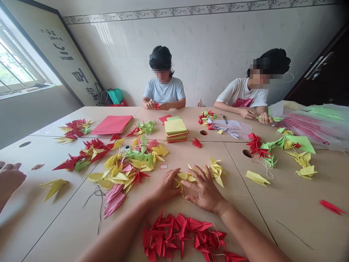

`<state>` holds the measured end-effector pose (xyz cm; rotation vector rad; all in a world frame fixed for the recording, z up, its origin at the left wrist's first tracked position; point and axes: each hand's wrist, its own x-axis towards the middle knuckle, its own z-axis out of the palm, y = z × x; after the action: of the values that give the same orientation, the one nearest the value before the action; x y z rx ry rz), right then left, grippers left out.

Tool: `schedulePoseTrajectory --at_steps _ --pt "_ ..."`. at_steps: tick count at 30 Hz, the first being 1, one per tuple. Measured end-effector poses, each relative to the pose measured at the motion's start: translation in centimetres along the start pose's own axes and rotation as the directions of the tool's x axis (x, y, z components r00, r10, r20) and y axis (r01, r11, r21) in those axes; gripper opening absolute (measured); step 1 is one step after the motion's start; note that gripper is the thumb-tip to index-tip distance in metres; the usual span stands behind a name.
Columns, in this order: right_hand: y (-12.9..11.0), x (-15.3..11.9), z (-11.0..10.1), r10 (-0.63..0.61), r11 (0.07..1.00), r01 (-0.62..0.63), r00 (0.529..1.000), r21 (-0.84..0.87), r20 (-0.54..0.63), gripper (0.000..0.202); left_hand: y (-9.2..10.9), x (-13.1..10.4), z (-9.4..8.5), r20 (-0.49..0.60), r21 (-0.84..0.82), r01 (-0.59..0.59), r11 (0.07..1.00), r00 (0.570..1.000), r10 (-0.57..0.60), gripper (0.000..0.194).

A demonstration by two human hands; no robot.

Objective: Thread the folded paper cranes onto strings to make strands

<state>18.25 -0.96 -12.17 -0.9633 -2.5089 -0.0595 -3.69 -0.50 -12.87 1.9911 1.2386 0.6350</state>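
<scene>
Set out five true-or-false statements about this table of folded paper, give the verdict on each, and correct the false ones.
1. The left hand and right hand are both close to yellow folded pieces. True.
2. The right hand is clenched in a fist. False: its fingers are spread.
3. The squared paper stack has a yellow sheet on top. True.
4. The red folded pieces between the forearms lie beyond the hands, farther from the camera. False: they lie nearer the camera.
5. Two people, one in a light blue shirt and one in a white shirt, sit across the table. True.
</scene>
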Motion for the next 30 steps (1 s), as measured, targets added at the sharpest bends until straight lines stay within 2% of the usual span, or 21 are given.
schedulePoseTrajectory --at_steps 4,6,8,10,12,14,16,17,22,27,30 --pt "-0.4 0.1 0.0 -0.034 0.999 0.034 0.999 0.019 0.022 0.036 0.2 0.0 0.1 -0.023 -0.017 0.024 1.000 0.999 -0.024 0.078" --pt "0.2 0.0 -0.1 0.007 1.000 -0.006 0.998 0.018 -0.058 0.036 0.3 0.0 0.0 -0.038 -0.008 0.017 1.000 0.999 -0.018 0.078" --pt "1.6 -0.4 -0.3 0.120 0.993 -0.113 0.971 0.044 -0.209 0.035 0.1 0.1 -0.1 -0.062 0.032 0.017 0.999 0.998 -0.015 0.077" --pt "3.7 -1.1 -0.3 0.293 0.956 -0.263 0.882 0.130 -0.368 0.032 -0.1 0.2 -0.2 -0.105 0.091 0.058 0.994 0.993 -0.048 0.074" --pt "6.2 -2.2 -0.2 0.489 0.872 -0.413 0.755 0.263 -0.436 0.033 -0.4 0.4 -0.5 -0.170 0.142 0.111 0.984 0.982 -0.087 0.069" --pt "8.5 -3.4 0.2 0.712 0.701 -0.568 0.594 0.431 -0.375 0.037 -0.6 0.5 -0.7 -0.235 0.185 0.144 0.972 0.967 -0.099 0.062" --pt "10.1 -4.3 0.7 0.778 0.624 -0.622 0.546 0.473 -0.310 0.041 -0.8 0.6 -0.9 -0.281 0.220 0.163 0.962 0.955 -0.097 0.054" --pt "10.6 -4.6 1.0 0.790 0.608 -0.634 0.545 0.479 -0.281 0.041 -0.8 0.7 -1.0 -0.292 0.228 0.171 0.958 0.951 -0.100 0.050" --pt "10.2 -4.4 1.6 0.759 0.625 -0.627 0.629 0.466 -0.171 0.038 -0.9 0.8 -0.7 -0.296 0.143 0.186 0.972 0.945 -0.137 0.043" --pt "9.5 -3.8 1.0 0.717 0.652 -0.593 0.685 0.473 -0.129 0.039 -0.4 0.7 -0.4 -0.277 0.065 0.154 0.986 0.952 -0.131 0.036" --pt "9.7 -3.7 0.7 0.702 0.655 -0.568 0.701 0.498 -0.125 0.036 -0.3 0.8 -0.6 -0.288 -0.036 0.178 0.983 0.941 -0.181 0.032"
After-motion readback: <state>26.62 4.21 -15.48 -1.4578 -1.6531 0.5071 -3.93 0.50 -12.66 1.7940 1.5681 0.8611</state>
